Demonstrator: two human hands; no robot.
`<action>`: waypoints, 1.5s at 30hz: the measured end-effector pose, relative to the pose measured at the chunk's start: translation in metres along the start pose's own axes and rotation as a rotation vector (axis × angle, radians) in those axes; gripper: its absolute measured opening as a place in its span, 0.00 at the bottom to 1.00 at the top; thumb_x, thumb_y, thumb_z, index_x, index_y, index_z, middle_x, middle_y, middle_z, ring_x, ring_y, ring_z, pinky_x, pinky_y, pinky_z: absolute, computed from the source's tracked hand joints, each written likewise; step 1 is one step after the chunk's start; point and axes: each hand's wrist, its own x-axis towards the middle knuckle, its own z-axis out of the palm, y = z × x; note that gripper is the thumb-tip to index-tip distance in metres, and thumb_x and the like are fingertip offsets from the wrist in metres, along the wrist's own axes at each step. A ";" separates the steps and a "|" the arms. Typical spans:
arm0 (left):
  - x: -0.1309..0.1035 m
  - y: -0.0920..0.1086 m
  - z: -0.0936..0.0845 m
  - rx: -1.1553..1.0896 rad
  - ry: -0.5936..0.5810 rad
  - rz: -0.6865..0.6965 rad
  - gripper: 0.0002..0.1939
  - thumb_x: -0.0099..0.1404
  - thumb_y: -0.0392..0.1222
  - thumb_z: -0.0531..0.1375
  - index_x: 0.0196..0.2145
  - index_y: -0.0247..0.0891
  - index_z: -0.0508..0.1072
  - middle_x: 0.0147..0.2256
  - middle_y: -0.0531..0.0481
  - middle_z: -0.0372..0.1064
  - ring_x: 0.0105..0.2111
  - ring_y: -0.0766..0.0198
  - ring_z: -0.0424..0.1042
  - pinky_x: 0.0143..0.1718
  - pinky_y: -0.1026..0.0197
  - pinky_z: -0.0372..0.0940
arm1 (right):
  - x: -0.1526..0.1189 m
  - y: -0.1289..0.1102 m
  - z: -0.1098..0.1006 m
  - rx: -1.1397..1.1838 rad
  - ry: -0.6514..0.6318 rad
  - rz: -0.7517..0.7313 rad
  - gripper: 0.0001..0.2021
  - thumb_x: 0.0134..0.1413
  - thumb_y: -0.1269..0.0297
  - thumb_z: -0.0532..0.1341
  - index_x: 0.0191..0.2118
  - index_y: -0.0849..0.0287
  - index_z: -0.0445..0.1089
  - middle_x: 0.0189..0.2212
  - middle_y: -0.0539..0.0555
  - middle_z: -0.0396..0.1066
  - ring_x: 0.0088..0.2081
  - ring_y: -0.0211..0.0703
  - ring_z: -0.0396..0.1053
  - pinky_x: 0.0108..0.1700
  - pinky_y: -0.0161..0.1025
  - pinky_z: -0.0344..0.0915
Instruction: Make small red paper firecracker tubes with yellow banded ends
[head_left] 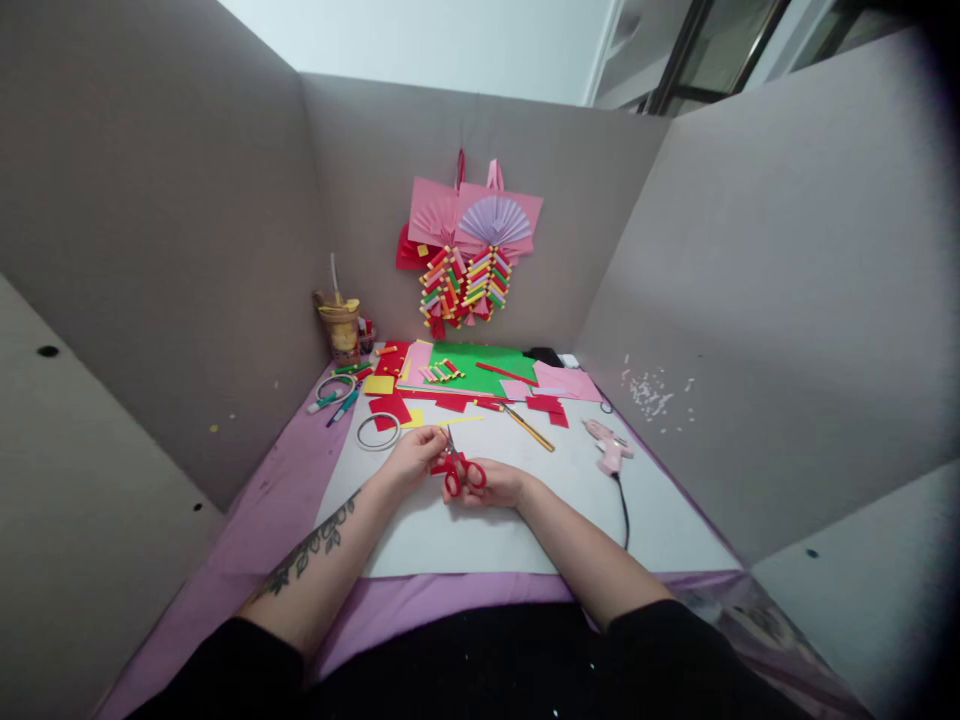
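Red-handled scissors are in front of me over the white sheet, blades pointing away from me. My right hand is closed around the handles from below. Beside the blades, my left hand has its fingertips pinched together on a small yellow piece that is mostly hidden. A bit of red paper shows between the hands, behind the scissor handles; which hand bears it is unclear.
Tape rolls, markers, a yellow cutter and red, pink and green paper lie further back. A pink glue gun with a black cord rests right. Paper firecracker decorations hang on the grey back panel.
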 end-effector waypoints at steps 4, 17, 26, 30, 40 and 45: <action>0.000 -0.001 -0.002 -0.024 -0.027 0.001 0.19 0.50 0.53 0.65 0.25 0.33 0.66 0.19 0.57 0.59 0.18 0.74 0.56 0.22 0.69 0.51 | 0.000 0.001 -0.001 0.006 -0.054 -0.033 0.31 0.41 0.37 0.61 0.38 0.64 0.64 0.38 0.58 0.66 0.21 0.27 0.50 0.21 0.30 0.42; -0.003 0.004 0.002 -0.092 0.008 -0.027 0.21 0.47 0.49 0.67 0.35 0.31 0.73 0.23 0.55 0.63 0.19 0.75 0.57 0.22 0.69 0.52 | -0.003 -0.003 0.002 -0.001 -0.061 -0.024 0.32 0.39 0.36 0.61 0.37 0.64 0.64 0.37 0.58 0.66 0.21 0.27 0.50 0.21 0.30 0.43; -0.003 0.005 0.001 -0.099 0.012 -0.012 0.19 0.46 0.48 0.68 0.29 0.32 0.71 0.21 0.56 0.62 0.19 0.74 0.59 0.22 0.69 0.53 | -0.002 0.002 -0.002 0.018 -0.090 -0.040 0.31 0.41 0.37 0.61 0.36 0.65 0.64 0.37 0.58 0.66 0.21 0.27 0.52 0.21 0.30 0.44; -0.003 0.006 0.002 -0.053 0.005 -0.018 0.19 0.47 0.50 0.67 0.27 0.33 0.69 0.20 0.56 0.61 0.19 0.74 0.57 0.21 0.69 0.51 | -0.002 0.006 -0.005 0.020 -0.084 -0.032 0.31 0.42 0.37 0.60 0.37 0.65 0.64 0.38 0.59 0.66 0.22 0.28 0.52 0.21 0.30 0.45; -0.003 0.005 0.003 0.002 -0.016 -0.011 0.17 0.52 0.50 0.64 0.25 0.35 0.65 0.18 0.58 0.58 0.17 0.75 0.54 0.19 0.69 0.49 | -0.003 0.000 -0.001 -0.003 -0.055 -0.044 0.31 0.40 0.37 0.61 0.36 0.65 0.63 0.37 0.58 0.66 0.21 0.27 0.51 0.21 0.30 0.44; -0.003 0.007 0.003 0.000 0.041 0.000 0.17 0.50 0.50 0.66 0.25 0.33 0.67 0.18 0.57 0.60 0.18 0.74 0.57 0.19 0.69 0.51 | 0.004 0.001 0.002 -0.096 0.249 -0.162 0.26 0.37 0.43 0.66 0.30 0.62 0.63 0.28 0.51 0.64 0.21 0.29 0.50 0.21 0.30 0.44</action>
